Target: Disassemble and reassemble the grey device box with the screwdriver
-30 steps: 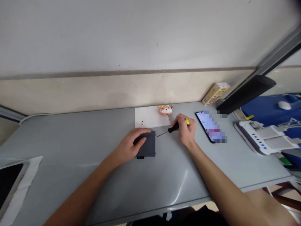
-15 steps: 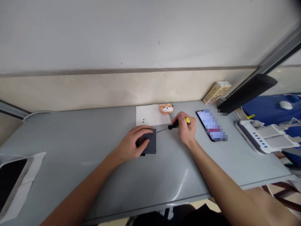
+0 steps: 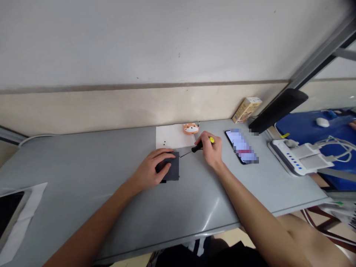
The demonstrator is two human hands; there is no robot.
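Note:
My left hand (image 3: 151,168) lies on top of a flat dark grey rectangular device (image 3: 171,171) on the grey table (image 3: 83,174), fingers curled over it and pressing it down. My right hand (image 3: 211,150) is closed around a small screwdriver (image 3: 198,147) with a black and yellow handle. Its thin shaft points left, with the tip at the device's upper right corner. Just behind lies a white sheet of paper (image 3: 172,136) with two tiny dark screws (image 3: 164,142) on it.
An orange animal-shaped trinket (image 3: 191,128) sits at the paper's far corner. A lit phone (image 3: 241,146) lies right of my right hand, a small carton (image 3: 247,109) by the wall. A white power strip (image 3: 297,161) sits at the right edge; a tablet on white wrapping (image 3: 13,211) lies far left.
The screwdriver tip has moved left and closer to the device's upper right corner. My left hand stays on the device. The view has shifted slightly.

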